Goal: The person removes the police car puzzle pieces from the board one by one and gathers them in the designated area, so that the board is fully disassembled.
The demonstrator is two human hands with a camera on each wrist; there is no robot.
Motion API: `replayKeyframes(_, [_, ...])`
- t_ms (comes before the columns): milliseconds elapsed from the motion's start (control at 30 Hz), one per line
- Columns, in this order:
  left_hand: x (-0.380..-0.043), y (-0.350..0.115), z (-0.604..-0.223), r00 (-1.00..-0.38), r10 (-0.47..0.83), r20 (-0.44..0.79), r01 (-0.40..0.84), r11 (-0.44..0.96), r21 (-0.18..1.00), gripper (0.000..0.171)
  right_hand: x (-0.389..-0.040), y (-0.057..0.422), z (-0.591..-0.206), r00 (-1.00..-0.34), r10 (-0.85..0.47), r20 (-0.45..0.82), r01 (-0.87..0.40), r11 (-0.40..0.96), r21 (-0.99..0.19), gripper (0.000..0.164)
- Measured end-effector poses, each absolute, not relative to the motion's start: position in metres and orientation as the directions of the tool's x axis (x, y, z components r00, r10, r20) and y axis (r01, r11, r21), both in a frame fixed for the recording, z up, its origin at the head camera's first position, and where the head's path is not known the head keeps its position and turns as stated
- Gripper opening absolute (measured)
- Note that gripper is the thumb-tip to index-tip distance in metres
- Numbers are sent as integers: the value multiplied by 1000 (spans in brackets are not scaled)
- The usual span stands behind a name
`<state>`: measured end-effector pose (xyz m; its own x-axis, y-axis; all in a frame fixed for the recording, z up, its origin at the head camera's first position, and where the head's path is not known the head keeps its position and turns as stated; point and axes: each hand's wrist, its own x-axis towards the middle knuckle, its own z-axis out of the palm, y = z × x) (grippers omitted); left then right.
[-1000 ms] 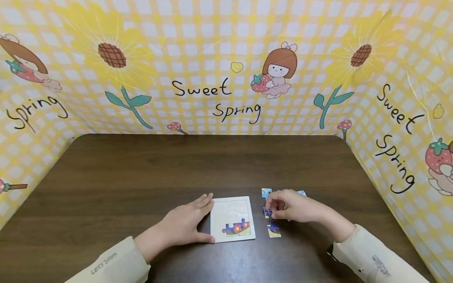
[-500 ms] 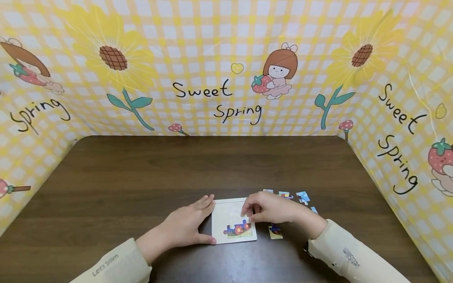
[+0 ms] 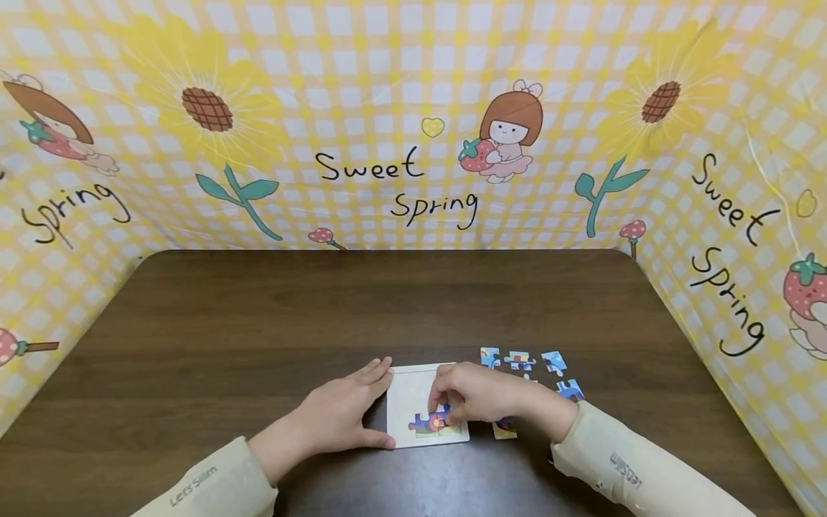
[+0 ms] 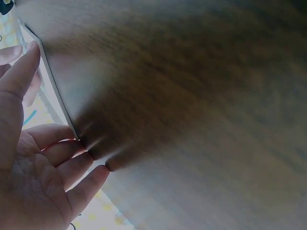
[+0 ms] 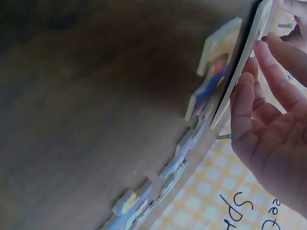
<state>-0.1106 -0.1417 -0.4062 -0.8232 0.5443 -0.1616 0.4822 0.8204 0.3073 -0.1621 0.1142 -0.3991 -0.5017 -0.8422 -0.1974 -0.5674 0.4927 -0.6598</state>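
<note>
A white square puzzle tray (image 3: 403, 391) lies on the table with a few joined puzzle pieces (image 3: 423, 424) in its lower right, showing blue, red and sandy colours. My left hand (image 3: 332, 413) rests at the tray's left edge, fingers stretched and thumb at the lower corner. In the left wrist view the left thumb and index fingertip (image 4: 72, 132) touch the tray's side. My right hand (image 3: 481, 391) is over the tray's right half, thumb and fingers pinching a small puzzle piece, mostly hidden by the fingertips, right at the joined pieces.
Several loose puzzle pieces lie right of the tray, among them a blue piece (image 3: 553, 362), another blue one (image 3: 570, 389) and a sandy one (image 3: 504, 429). The brown table (image 3: 362, 301) is walled by a yellow checked cloth (image 3: 362, 93).
My right hand has moved left from the loose pieces onto the tray, then down to the joined pieces. The left hand has kept its hold at the tray's edge.
</note>
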Motion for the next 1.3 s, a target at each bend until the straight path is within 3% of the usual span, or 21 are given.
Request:
replayKeyframes(233, [-110,-142,-405,-826,541,-161,479,823,306,99,-160,112,-400,-496,-848,-187,-624,498,-603,17])
replayKeyframes(567, [-110,-141,-405,-826,540,-164,477,823,308,99,-158,112,-400,-499,-848,-178,-619,493,-611,19])
replayKeyframes(967, [-110,-141,-406,-827,542,-146,486,822,298,99,-161,112,-404,-525,-839,-144,-498,440,-747,8])
replayKeyframes(1300, [-110,-141,-407,-829,542,-140,488,822,295,99,-159,109,-403,-484,-859,-164,-407,388,-827,10])
